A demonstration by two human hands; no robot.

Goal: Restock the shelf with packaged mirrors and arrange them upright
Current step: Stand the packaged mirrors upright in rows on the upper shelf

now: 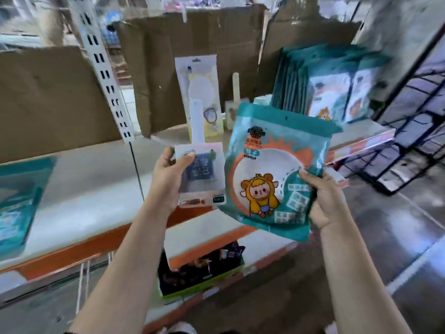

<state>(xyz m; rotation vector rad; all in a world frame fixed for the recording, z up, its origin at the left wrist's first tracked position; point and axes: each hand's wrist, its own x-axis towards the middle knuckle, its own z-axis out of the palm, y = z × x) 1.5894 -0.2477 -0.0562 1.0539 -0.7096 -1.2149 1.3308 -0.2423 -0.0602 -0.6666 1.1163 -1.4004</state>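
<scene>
The right hand has its fingers clamped on the lower right corner of a teal mirror pouch, held tilted in the air in front of the shelf. The left hand grips a clear handled-mirror pack just beside it. Further back on the right, a row of teal pouches stands upright.
</scene>
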